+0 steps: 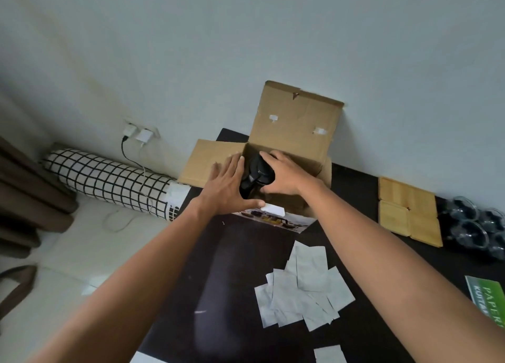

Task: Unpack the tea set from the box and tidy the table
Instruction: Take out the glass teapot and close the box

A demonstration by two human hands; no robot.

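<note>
At the mouth of the cardboard box (pixel 276 154), near the far edge of the dark table (pixel 235 267), sits a dark teapot (pixel 255 178), partly inside and partly above the rim — cradled between 2 hands. Left hand (pixel 228 183) pressed flat against the pot's near-left side, fingers spread and straight, not curled. Right hand (pixel 284 174) wrapped over the top and far-right side, fingers bent around the body in a real hold.

Best handled as a straight lift — up first, clear of the box wall, then back toward the open tabletop. Probably worth curling the left fingers under the base before taking the weight; a flat palm alone gives little support if the surface is glossy. Lid hard to make out under the right hand, so cannot tell whether loose; keep the pot level to be safe.

Already out on the right: 4 wooden coasters (pixel 410 212) and a cluster of dark glass cups (pixel 475 223). White paper wrappers (pixel 303 288) scattered on the near side — avoid setting the pot down on them.
</note>
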